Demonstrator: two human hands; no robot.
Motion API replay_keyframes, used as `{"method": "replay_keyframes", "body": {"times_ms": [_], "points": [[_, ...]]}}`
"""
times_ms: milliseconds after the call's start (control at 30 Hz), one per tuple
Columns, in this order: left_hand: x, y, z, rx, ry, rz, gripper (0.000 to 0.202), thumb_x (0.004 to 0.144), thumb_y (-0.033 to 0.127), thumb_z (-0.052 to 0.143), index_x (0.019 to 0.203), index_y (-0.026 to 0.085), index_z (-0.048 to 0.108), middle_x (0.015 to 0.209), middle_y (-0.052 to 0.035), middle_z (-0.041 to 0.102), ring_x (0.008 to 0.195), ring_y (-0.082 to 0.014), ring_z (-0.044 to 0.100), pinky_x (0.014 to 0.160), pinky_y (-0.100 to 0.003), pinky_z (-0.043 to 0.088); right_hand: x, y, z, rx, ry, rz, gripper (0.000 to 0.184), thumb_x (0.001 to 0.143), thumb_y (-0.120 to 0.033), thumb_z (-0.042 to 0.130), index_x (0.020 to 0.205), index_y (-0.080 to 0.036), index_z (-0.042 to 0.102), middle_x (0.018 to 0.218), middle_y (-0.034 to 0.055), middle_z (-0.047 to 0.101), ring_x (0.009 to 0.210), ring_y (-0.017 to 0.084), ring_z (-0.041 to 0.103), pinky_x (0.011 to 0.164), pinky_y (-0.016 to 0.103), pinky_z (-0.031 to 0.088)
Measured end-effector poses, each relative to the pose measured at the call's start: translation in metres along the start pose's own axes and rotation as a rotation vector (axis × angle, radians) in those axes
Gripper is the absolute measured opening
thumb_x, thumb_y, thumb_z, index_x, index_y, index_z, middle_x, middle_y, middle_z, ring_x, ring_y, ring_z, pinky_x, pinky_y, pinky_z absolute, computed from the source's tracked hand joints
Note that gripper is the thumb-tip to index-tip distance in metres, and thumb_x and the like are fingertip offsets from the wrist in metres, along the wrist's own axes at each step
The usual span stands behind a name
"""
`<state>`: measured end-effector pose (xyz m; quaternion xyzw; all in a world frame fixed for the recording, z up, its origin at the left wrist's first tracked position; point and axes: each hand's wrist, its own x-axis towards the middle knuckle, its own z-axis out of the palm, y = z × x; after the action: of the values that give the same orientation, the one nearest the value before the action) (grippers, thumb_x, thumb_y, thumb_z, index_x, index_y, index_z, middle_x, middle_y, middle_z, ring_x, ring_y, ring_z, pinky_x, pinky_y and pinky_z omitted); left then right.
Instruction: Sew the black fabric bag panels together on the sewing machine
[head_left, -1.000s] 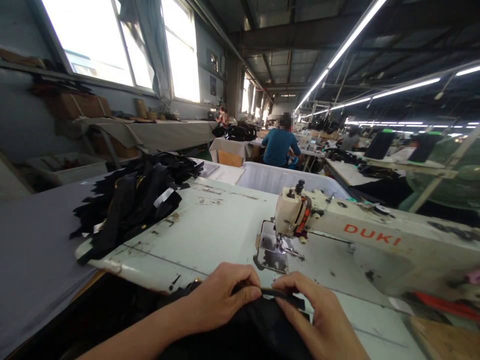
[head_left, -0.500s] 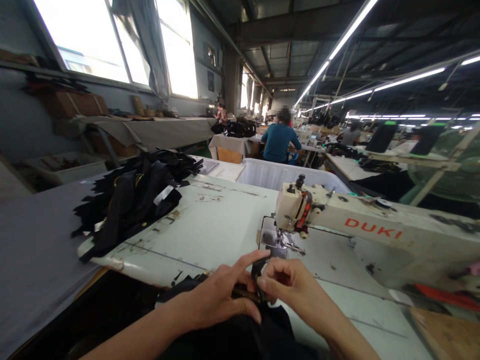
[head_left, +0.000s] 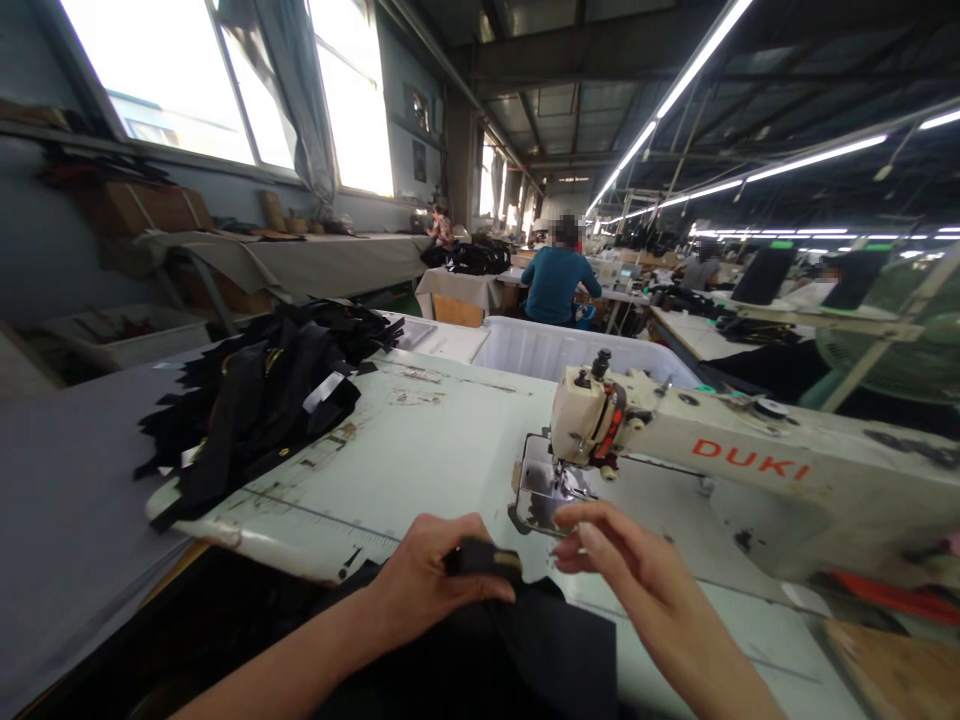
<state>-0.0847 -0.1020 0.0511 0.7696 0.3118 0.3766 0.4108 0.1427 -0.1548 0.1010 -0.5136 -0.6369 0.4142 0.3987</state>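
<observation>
My left hand [head_left: 431,565] is closed on a folded edge of black fabric [head_left: 562,640], thumb below and fingers curled above. A short gold-coloured strip [head_left: 507,560] shows at that fold; I cannot make out what kind of piece it is. The rest of the cloth hangs down over the table's front edge. Just right of it, apart from the cloth, my right hand [head_left: 626,555] is raised with its fingers apart and nothing in them. Beyond both hands stands a white sewing machine [head_left: 675,430], its lit needle area close to my right fingertips.
A heap of black fabric pieces [head_left: 277,390] with gold-coloured bits and white labels lies on the left of the pale worktable [head_left: 442,440]. Behind the table is a white plastic bin [head_left: 585,345]. A co-worker in a teal top [head_left: 559,285] sits farther back.
My right hand has let go of the cloth and moved right, its fingers opening. My left hand has shifted slightly left, keeping the cloth, and the gold-coloured strip now faces up.
</observation>
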Motion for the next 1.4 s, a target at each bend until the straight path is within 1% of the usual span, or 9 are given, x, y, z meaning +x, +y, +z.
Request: {"method": "replay_keyframes", "body": {"times_ms": [167, 267, 433, 600, 700, 800, 1000, 1200, 1400], "points": [[0.002, 0.000, 0.004, -0.012, 0.041, 0.064, 0.026, 0.076, 0.033, 0.079, 0.068, 0.015, 0.062, 0.061, 0.0010, 0.061, 0.055, -0.0109, 0.052, 0.054, -0.021, 0.038, -0.022, -0.002, 0.000, -0.325, 0.107, -0.268, 0.026, 0.087, -0.036, 0.063, 0.111, -0.027, 0.059, 0.104, 0.0009, 0.067, 0.093, 0.017, 0.065, 0.081, 0.024, 0.050], [0.002, 0.004, 0.008, -0.027, 0.023, -0.007, 0.030, 0.071, 0.035, 0.082, 0.082, 0.017, 0.061, 0.064, 0.0025, 0.065, 0.058, -0.0118, 0.057, 0.056, -0.019, 0.041, -0.014, -0.006, 0.009, -0.272, 0.032, -0.161, 0.007, 0.089, -0.029, 0.059, 0.094, -0.024, 0.062, 0.081, -0.0032, 0.066, 0.076, 0.013, 0.062, 0.071, 0.021, 0.047], [0.002, 0.007, 0.009, -0.034, -0.144, -0.158, 0.107, 0.064, 0.034, 0.088, 0.148, 0.027, 0.021, 0.071, 0.0081, 0.069, 0.061, -0.0131, 0.063, 0.058, -0.018, 0.046, 0.010, -0.010, 0.018, -0.057, -0.092, -0.011, 0.014, 0.081, -0.026, 0.068, 0.070, -0.019, 0.063, 0.063, -0.0046, 0.059, 0.061, 0.011, 0.052, 0.060, 0.020, 0.040], [-0.003, -0.003, 0.016, -0.047, -0.132, 0.220, 0.046, 0.073, 0.030, 0.082, 0.116, 0.022, 0.067, 0.086, -0.0006, 0.074, 0.072, -0.0149, 0.069, 0.067, -0.019, 0.051, 0.016, -0.011, 0.032, -0.242, -0.121, 0.055, 0.011, 0.073, -0.018, 0.069, 0.064, -0.017, 0.063, 0.060, -0.0033, 0.060, 0.059, 0.012, 0.053, 0.056, 0.021, 0.037], [-0.007, -0.004, 0.018, -0.013, -0.044, 0.321, 0.025, 0.083, 0.024, 0.073, 0.107, 0.018, 0.072, 0.085, -0.0050, 0.074, 0.071, -0.0147, 0.069, 0.066, -0.018, 0.051, 0.015, -0.010, 0.025, -0.102, -0.185, 0.067, 0.003, 0.076, -0.021, 0.069, 0.077, -0.018, 0.069, 0.068, -0.0019, 0.065, 0.067, 0.014, 0.059, 0.061, 0.022, 0.042], [-0.007, -0.002, 0.014, -0.014, 0.026, 0.345, 0.015, 0.087, 0.020, 0.069, 0.100, 0.017, 0.075, 0.078, -0.0056, 0.072, 0.065, -0.0128, 0.066, 0.062, -0.018, 0.050, 0.012, -0.009, 0.004, 0.170, -0.288, 0.106, 0.025, 0.087, -0.035, 0.062, 0.106, -0.020, 0.067, 0.090, 0.0028, 0.070, 0.088, 0.018, 0.065, 0.077, 0.026, 0.048], [-0.004, -0.002, 0.012, 0.020, 0.041, 0.257, 0.019, 0.082, 0.025, 0.075, 0.099, 0.020, 0.071, 0.075, -0.0002, 0.071, 0.063, -0.0111, 0.065, 0.062, -0.016, 0.048, 0.000, -0.003, -0.013, -0.033, -0.079, 0.007, 0.013, 0.081, -0.029, 0.070, 0.089, -0.021, 0.063, 0.085, 0.0003, 0.067, 0.081, 0.016, 0.063, 0.076, 0.025, 0.048], [-0.007, -0.011, 0.023, 0.087, -0.004, 0.033, 0.093, 0.071, 0.038, 0.083, 0.146, 0.027, 0.030, 0.071, 0.0073, 0.068, 0.057, -0.0120, 0.063, 0.062, -0.020, 0.051, 0.005, -0.010, 0.011, -0.151, -0.094, -0.025, 0.011, 0.078, -0.018, 0.070, 0.069, -0.019, 0.063, 0.067, -0.0041, 0.063, 0.066, 0.011, 0.057, 0.065, 0.020, 0.043], [-0.007, -0.015, 0.030, 0.127, -0.044, 0.414, 0.043, 0.088, 0.032, 0.068, 0.129, 0.026, 0.056, 0.095, -0.0041, 0.072, 0.078, -0.0149, 0.068, 0.073, -0.020, 0.052, 0.013, -0.006, 0.032, -0.398, -0.076, -0.022, 0.014, 0.072, -0.007, 0.063, 0.070, -0.019, 0.069, 0.067, -0.0030, 0.066, 0.064, 0.013, 0.059, 0.062, 0.022, 0.040]]}}
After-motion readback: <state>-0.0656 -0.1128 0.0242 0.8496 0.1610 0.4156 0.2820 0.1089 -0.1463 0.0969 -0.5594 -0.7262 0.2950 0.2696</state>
